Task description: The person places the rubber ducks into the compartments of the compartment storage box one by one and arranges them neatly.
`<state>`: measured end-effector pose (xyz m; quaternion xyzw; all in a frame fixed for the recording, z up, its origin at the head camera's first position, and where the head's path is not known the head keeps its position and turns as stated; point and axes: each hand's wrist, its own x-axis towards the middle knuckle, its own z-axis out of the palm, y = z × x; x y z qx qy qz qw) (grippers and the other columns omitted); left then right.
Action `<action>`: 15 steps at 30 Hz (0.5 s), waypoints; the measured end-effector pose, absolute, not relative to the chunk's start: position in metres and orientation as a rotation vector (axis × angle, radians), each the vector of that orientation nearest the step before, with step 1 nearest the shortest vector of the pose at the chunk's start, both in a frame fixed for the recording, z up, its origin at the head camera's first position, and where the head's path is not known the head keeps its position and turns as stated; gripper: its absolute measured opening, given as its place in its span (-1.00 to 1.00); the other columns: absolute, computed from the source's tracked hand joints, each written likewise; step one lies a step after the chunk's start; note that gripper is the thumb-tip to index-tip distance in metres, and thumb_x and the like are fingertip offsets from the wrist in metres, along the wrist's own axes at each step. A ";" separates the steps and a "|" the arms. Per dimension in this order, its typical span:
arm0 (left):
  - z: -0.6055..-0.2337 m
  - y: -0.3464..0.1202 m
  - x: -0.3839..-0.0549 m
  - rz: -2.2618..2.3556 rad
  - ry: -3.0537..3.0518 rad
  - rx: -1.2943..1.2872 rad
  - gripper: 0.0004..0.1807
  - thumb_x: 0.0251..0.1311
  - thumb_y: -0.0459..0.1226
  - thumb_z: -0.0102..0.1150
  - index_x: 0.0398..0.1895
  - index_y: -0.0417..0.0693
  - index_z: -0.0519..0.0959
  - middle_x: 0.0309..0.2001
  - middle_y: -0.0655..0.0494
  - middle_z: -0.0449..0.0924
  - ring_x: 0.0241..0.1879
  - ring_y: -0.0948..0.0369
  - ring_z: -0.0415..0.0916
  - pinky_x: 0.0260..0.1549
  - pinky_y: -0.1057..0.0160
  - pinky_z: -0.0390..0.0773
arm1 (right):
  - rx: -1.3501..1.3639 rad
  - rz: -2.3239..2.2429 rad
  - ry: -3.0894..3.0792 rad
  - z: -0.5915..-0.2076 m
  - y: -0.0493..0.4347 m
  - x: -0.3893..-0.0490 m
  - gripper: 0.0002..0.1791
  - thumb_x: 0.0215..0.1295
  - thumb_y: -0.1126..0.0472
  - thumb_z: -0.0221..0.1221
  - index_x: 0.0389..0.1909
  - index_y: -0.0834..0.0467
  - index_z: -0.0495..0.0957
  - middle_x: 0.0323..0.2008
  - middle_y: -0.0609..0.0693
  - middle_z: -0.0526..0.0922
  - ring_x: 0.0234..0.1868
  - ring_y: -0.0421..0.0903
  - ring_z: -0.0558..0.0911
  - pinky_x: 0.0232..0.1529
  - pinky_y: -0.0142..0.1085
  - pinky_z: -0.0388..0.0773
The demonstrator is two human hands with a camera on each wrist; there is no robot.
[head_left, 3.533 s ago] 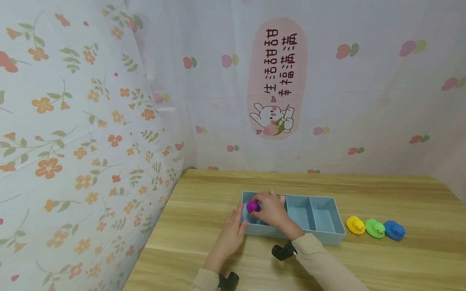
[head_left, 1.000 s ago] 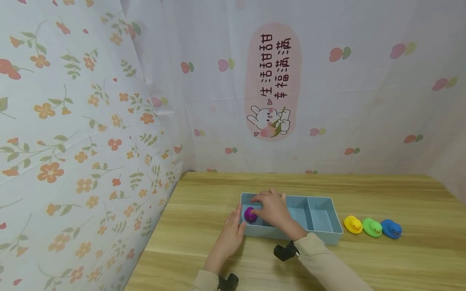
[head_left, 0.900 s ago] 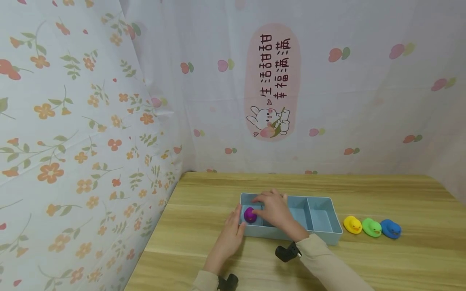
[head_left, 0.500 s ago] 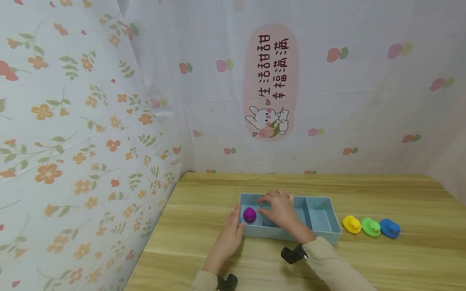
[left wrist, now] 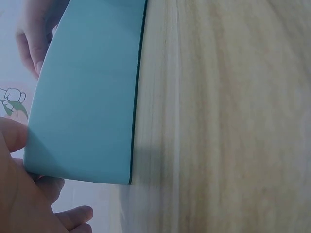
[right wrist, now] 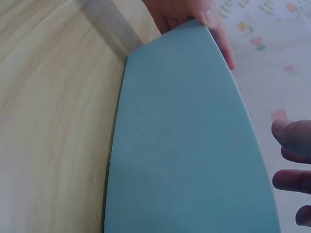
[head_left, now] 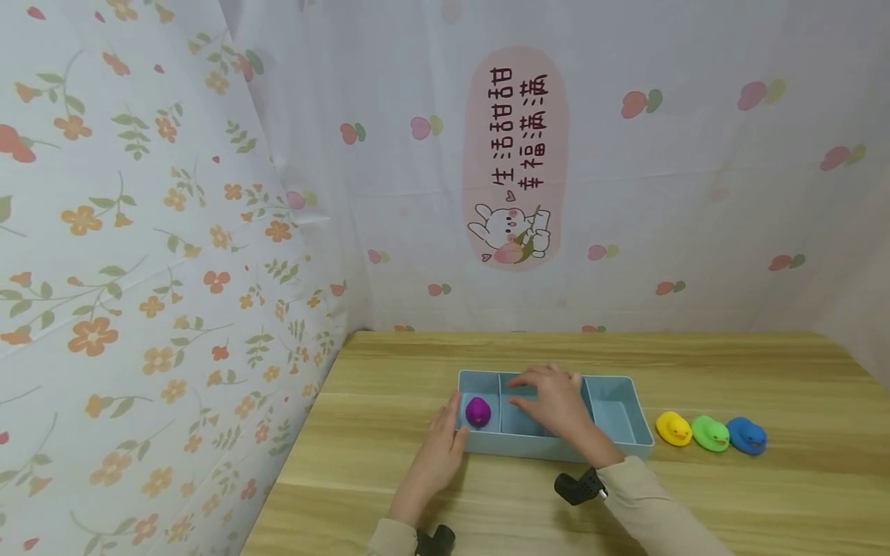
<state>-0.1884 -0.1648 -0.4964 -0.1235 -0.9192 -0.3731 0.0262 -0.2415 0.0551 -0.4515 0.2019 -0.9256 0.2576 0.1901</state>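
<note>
A light blue divided box lies lengthwise on the wooden table. In its leftmost compartment sits a purple rubber duck. My left hand holds the box by its left front corner, thumb at the front and fingers along the left end. The left wrist view shows the thumb at the box rim. Over the middle compartments hovers my right hand, thumb and forefinger spread apart with nothing between them. In the right wrist view its fingertips stand off beyond the rim.
Right of the box, a yellow duck, a green duck and a blue duck stand in a row on the table. Patterned cloth hangs behind and at the left.
The right hand has let go of the purple duck, now down in the leftmost compartment, and has drawn back to the right. The left hand has stayed at the box's left end.
</note>
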 end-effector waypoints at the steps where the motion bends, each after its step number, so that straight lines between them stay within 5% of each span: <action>1: -0.497 -0.165 -0.189 -1.150 -2.843 -0.379 -0.38 0.47 -0.21 -0.21 0.51 -0.13 -0.06 0.48 -0.14 0.03 0.42 -0.23 0.00 0.34 -0.24 0.10 | 0.565 0.730 -2.600 -0.451 0.057 -0.241 -0.77 -0.06 0.04 0.46 -0.31 -0.08 0.73 -0.27 -0.16 0.70 -0.21 -0.08 0.50 -0.29 -0.13 0.11; 15: -0.497 -0.165 -0.190 -1.161 -2.862 -0.359 -0.38 0.47 -0.19 -0.24 0.52 -0.09 -0.08 0.49 -0.10 0.01 0.44 -0.19 -0.03 0.35 -0.22 0.07 | 0.521 0.767 -2.576 -0.458 0.086 -0.242 -0.79 -0.05 0.09 0.45 -0.33 -0.01 0.73 -0.35 -0.14 0.71 -0.21 -0.05 0.52 -0.26 -0.05 0.16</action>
